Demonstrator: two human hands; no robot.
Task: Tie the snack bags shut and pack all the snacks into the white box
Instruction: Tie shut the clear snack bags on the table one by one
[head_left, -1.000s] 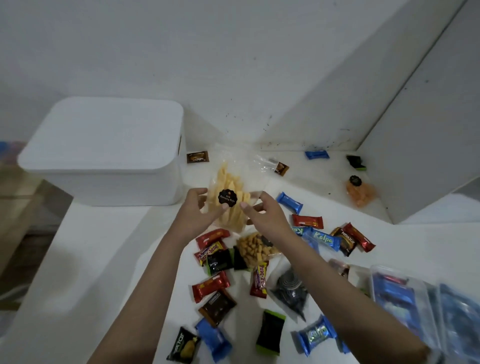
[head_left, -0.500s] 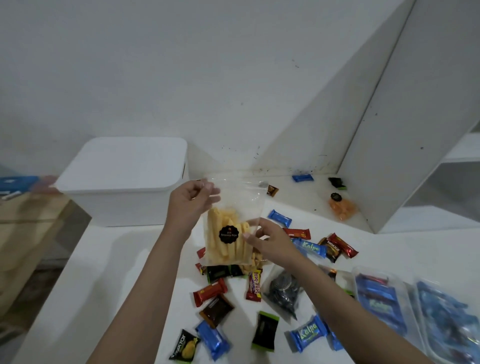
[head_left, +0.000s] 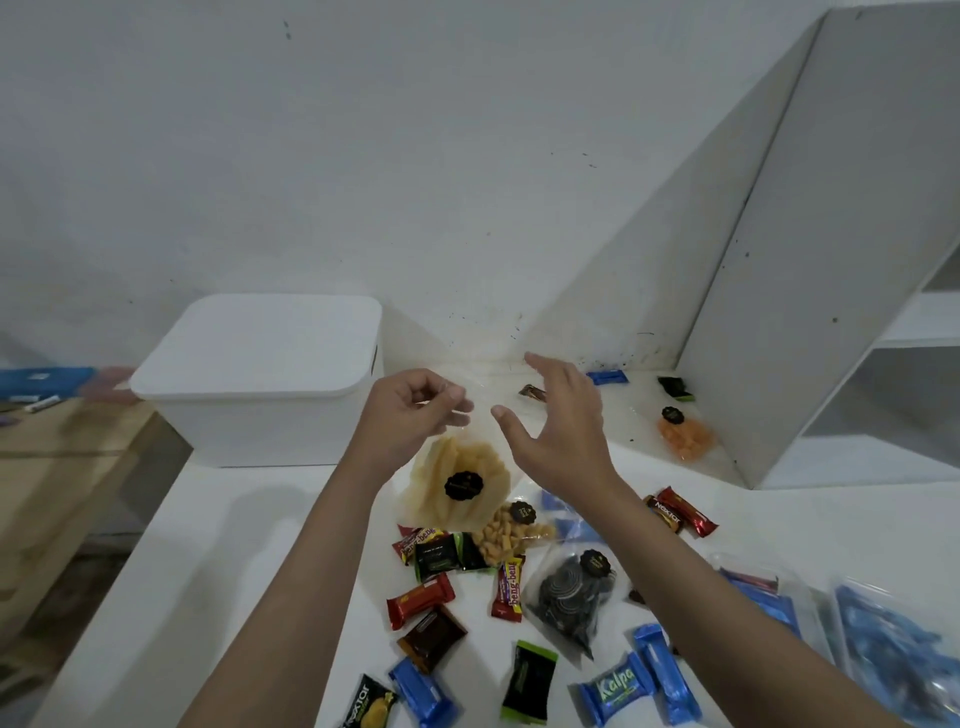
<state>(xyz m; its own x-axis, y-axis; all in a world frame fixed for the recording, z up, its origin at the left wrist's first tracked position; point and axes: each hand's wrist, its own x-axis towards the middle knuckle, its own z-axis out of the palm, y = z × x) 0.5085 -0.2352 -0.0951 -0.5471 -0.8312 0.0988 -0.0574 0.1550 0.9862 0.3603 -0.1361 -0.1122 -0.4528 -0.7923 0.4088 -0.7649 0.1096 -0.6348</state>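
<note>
A clear bag of pale yellow chips (head_left: 457, 483) with a black round label hangs upright over the white table, its open top between my hands. My left hand (head_left: 410, 415) pinches the bag's top left edge. To the right of the bag's top, my right hand (head_left: 556, 431) hovers with fingers spread and holds nothing. The white box (head_left: 260, 384) stands at the back left with its lid on. Lying below the held bag are a bag of small golden snacks (head_left: 506, 535) and a bag of black cookies (head_left: 571, 597). A bag of orange snacks (head_left: 683, 436) lies at the back right.
Several small wrapped candies (head_left: 421, 603) in red, blue, black and brown lie scattered on the white table (head_left: 208, 571). Clear plastic tubs (head_left: 883, 649) with blue wrappers sit at the front right. A white shelf panel (head_left: 779, 312) rises on the right. A wooden surface lies at the left.
My right hand let go of the bag's lower right side, rose to the bag's top and opened. My left hand kept its pinch on the top edge.
</note>
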